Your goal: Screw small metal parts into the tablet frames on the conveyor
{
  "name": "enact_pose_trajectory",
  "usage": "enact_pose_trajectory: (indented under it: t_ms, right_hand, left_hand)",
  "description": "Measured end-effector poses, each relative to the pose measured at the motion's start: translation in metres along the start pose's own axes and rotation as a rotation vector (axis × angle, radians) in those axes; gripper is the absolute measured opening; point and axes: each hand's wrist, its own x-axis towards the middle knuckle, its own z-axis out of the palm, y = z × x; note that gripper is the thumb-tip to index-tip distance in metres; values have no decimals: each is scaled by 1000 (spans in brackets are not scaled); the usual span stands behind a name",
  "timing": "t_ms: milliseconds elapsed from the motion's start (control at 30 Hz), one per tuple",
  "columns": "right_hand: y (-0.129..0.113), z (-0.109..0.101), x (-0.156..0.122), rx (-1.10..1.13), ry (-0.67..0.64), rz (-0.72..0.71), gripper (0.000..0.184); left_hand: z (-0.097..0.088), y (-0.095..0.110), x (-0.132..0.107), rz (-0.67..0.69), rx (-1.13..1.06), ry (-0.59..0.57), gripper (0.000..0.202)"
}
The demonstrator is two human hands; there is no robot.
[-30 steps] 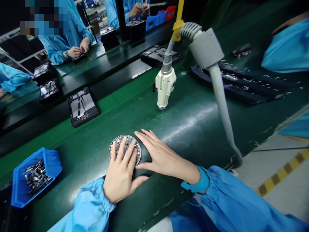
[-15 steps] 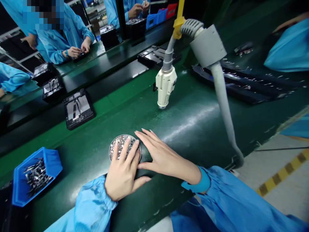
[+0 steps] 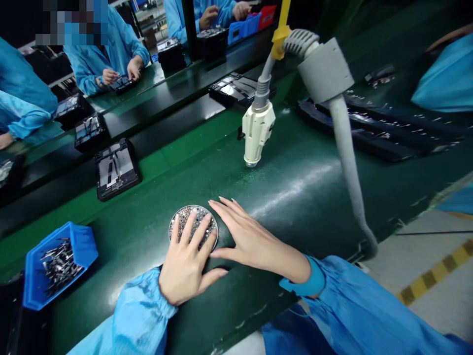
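Observation:
A round metal dish of small shiny metal parts lies on the green bench. Over its near side my left hand is spread flat, fingertips on the parts, thumb stretched out to the right. My right hand curves around the dish's right side with fingers extended and thumb apart, gripping nothing. Whether it touches the rim I cannot tell. Part of the dish's contents is hidden under my left fingers.
A blue bin of loose metal pieces stands left. Beyond the dish hangs a cream nozzle on a grey arm. A black device tray sits at the belt edge. Black strips lie right. Co-workers' hands work across the line.
My left hand has drawn slightly back toward me, and more of the parts show beyond its fingers. My right hand stays beside the dish. The camera view has shifted a little.

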Motion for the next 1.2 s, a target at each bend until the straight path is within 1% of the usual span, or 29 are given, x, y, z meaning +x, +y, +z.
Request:
enact_pose_trajectory:
  t_ms: [200, 300, 467, 533, 700, 767, 800, 900, 967, 1067, 1100, 1133, 1167, 1200]
  right_hand:
    - [0, -1, 0, 6, -7, 18, 111]
    - [-2, -3, 0, 1, -25, 39, 108]
    - [-1, -2, -3, -9, -7, 14, 107]
    - [1, 0, -4, -28, 0, 1, 107]
    - [6, 3, -6, -59, 9, -5, 112]
    - [6, 3, -8, -62, 6, 2, 114]
    - [6, 2, -8, -64, -1, 5, 116]
    - [5, -2, -1, -74, -66, -23, 125]
    - [2, -6, 12, -84, -145, -89, 134]
    - [-6, -12, 42, -106, -292, -218, 135]
    - [-10, -14, 53, -115, -343, -252, 134]
    - [-14, -15, 63, -123, -386, -283, 132]
    - [-19, -16, 71, -130, -418, -309, 129]
    - [-23, -16, 76, -139, -432, -328, 126]
  left_hand:
    - [0, 0, -2, -9, 2, -11, 65]
    - [-8, -4, -9, -22, -10, -2, 62]
    - [-24, -16, -25, -128, -33, 18, 55]
    - [-24, -15, -28, -131, -54, 10, 52]
    - [-18, -8, -28, -66, -101, -39, 51]
    - [-19, -11, -30, -73, -99, -37, 53]
    - [-21, -15, -33, -99, -95, -25, 57]
    - [-25, -27, -44, -254, -112, 34, 77]
    - [-23, -32, -52, -339, -184, 46, 94]
    - [-12, -40, -58, -370, -315, 15, 116]
    - [-10, -46, -58, -380, -346, 14, 118]
    - [-9, -56, -56, -407, -363, 27, 114]
    - [-10, -69, -51, -458, -365, 48, 105]
    - [-12, -87, -45, -539, -346, 73, 93]
